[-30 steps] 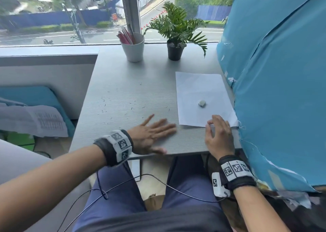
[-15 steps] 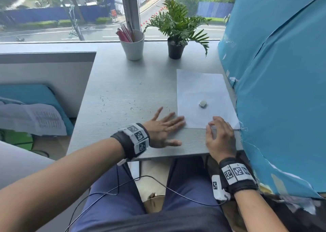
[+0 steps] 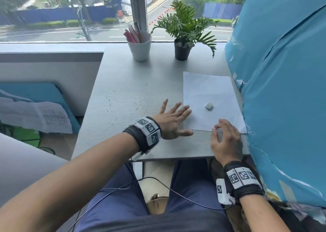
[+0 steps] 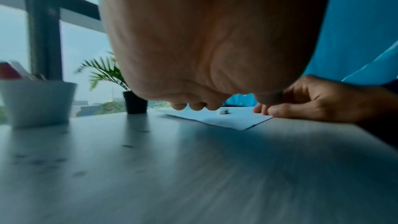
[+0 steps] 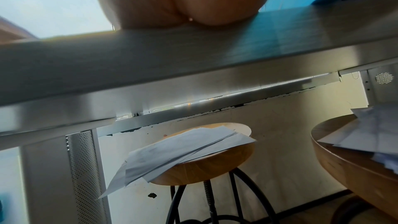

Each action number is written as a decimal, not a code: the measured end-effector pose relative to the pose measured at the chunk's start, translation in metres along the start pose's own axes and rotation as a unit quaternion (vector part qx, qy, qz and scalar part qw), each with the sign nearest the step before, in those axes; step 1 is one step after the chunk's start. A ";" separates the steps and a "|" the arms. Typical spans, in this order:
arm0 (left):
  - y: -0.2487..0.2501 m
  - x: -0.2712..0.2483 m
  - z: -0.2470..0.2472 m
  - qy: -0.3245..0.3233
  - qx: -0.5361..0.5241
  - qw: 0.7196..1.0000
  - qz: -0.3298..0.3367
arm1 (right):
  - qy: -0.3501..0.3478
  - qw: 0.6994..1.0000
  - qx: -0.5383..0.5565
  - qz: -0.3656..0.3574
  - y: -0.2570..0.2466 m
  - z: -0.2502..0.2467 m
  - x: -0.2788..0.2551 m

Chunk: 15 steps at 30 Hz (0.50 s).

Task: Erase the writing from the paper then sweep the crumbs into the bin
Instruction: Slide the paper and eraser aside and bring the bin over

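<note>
The white paper [image 3: 210, 90] lies on the right side of the grey table [image 3: 132, 83], with no writing that I can make out. A small grey eraser [image 3: 209, 106] sits on the sheet, also seen in the left wrist view [image 4: 224, 112]. Dark eraser crumbs [image 3: 112, 106] are scattered on the table left of the sheet. My left hand [image 3: 173, 118] is flat with fingers spread, its fingertips at the paper's left edge. My right hand [image 3: 225, 136] rests with loosely bent fingers on the paper's near edge [image 4: 264, 110]. Neither hand holds anything.
A white cup [image 3: 140, 46] of pens and a potted plant [image 3: 182, 37] stand at the back by the window. Blue cloth [image 3: 282, 73] walls off the right side. Under the table stand wooden stools [image 5: 204, 168] stacked with papers. A brown object [image 3: 157, 203] shows between my knees.
My left hand has slid right and forward across the table until its fingertips reach the paper's left edge. The right hand, paper and eraser have stayed in place.
</note>
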<state>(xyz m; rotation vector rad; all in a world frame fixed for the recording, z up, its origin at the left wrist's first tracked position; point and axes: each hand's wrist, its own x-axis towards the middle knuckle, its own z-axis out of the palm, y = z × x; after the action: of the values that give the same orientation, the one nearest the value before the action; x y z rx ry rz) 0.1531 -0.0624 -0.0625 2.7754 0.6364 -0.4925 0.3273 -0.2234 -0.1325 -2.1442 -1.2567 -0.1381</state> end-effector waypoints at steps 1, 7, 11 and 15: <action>0.004 0.008 0.003 -0.012 -0.005 1.000 -0.004 | 0.000 1.000 0.001 -0.003 0.000 0.000 0.000; -0.058 0.006 0.004 -0.017 0.007 0.997 -0.076 | -0.010 1.000 0.010 0.008 0.002 0.001 0.000; -0.117 -0.028 0.000 -0.031 0.031 0.978 -0.202 | -0.008 1.000 0.006 0.011 0.001 0.001 0.000; -0.118 -0.047 -0.006 -0.043 0.042 0.944 -0.325 | -0.006 1.000 0.000 0.021 -0.001 0.000 -0.001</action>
<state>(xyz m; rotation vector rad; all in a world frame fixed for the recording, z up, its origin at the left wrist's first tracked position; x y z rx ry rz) 0.0608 0.0251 -0.0584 2.5424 1.5504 -0.7707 0.3260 -0.2235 -0.1322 -2.1727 -1.2169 -0.1063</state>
